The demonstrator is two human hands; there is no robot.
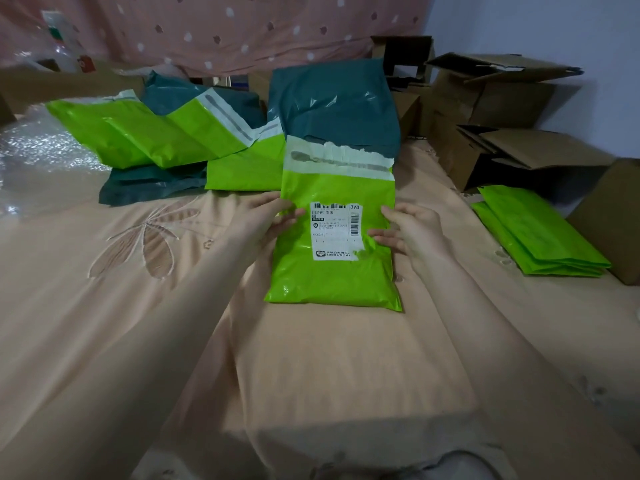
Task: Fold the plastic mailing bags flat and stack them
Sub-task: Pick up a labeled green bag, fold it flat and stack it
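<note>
A green plastic mailing bag (332, 282) with a white shipping label lies flat on the peach bedspread in front of me, its torn white seal strip at the far end. My left hand (273, 216) rests on the bag's left edge with straight fingers. My right hand (405, 226) presses on its right side next to the label, fingers straight. A stack of folded green bags (540, 233) lies at the right. A loose pile of green and dark teal bags (180, 133) lies behind, with one dark teal bag (332, 105) just beyond the bag under my hands.
Open cardboard boxes (502, 109) crowd the right back corner, one more box (616, 216) beside the folded stack. Bubble wrap (41, 157) lies at the left. A pink spotted curtain (225, 26) hangs behind. The peach bedspread (311, 358) stretches toward me.
</note>
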